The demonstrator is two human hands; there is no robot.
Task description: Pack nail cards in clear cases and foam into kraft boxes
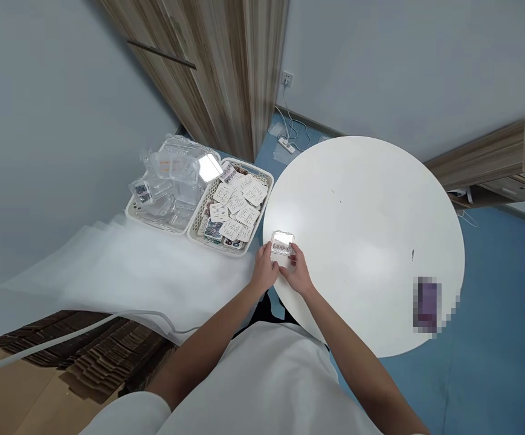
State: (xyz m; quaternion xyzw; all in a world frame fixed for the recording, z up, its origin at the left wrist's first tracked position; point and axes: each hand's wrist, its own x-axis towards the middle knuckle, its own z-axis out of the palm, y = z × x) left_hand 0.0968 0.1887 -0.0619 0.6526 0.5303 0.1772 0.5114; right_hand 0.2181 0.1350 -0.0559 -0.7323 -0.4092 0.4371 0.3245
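White shirt front (262, 386), lowest in view, with two bare forearms reaching forward from it.

Left hand (266, 269): closed on the left side of a small clear plastic case (283, 243), fingers curled round its edge.

Right hand (296, 272): closed on the near right side of the same case, thumb up against it.

Case position: at the near-left rim of the round white table (366, 199), patterned contents showing through the lid. Lid state not discernible.

Handling, as a judgement: apparently seating or shutting the case.
- Keep it flat on the tabletop and inside the rim.
- Press evenly from both sides, not at one corner; thin plastic, likely to flex or spring.
- Hold the grip low to leave the lid free.

Edges:
- Table rim directly beneath both wrists, with a drop to the blue floor (493, 362) beyond it.
- Basket of printed cards (217, 247) just beside the rim on the left.
- Basket of clear plastic cases (153, 223) touching the card basket, further left.
- Both baskets resting on a white sheet (144, 272).

Open room:
- Bare tabletop ahead and to the right.
- One blurred dark item (428, 305) near the right edge, well apart from the hands.
- Corrugated cardboard stack (99, 356) at lower left, with a white cable (108, 320) lying across it.
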